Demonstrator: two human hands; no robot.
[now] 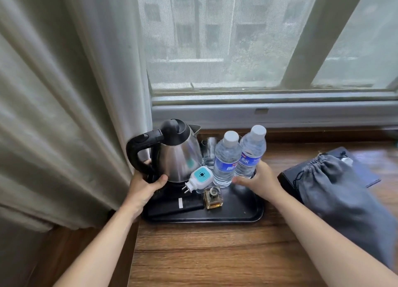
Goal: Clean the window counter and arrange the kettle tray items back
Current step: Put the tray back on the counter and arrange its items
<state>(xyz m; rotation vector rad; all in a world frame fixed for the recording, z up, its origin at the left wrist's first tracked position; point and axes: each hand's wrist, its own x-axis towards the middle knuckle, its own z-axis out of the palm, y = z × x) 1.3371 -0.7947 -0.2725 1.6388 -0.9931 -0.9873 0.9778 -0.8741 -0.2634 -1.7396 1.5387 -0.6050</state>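
A black tray [243, 213] sits on the wooden window counter [211, 250] against the curtain. On it stand a steel kettle [181, 155] with a black handle, two water bottles [226, 159] [251, 151], a drinking glass [208, 151] behind them, a white and teal plug-in device [199, 178], a small glass perfume bottle [213, 197] and a flat black item [174, 206]. My left hand [143, 190] grips the tray's left edge at the kettle base. My right hand [259, 180] grips the tray's right rim beside the right bottle.
A grey drawstring bag [338, 185] lies on a dark flat box [288, 179] to the right of the tray. A beige curtain [64, 114] hangs at the left, touching the kettle handle. The window frame [273, 112] runs along the back of the counter.
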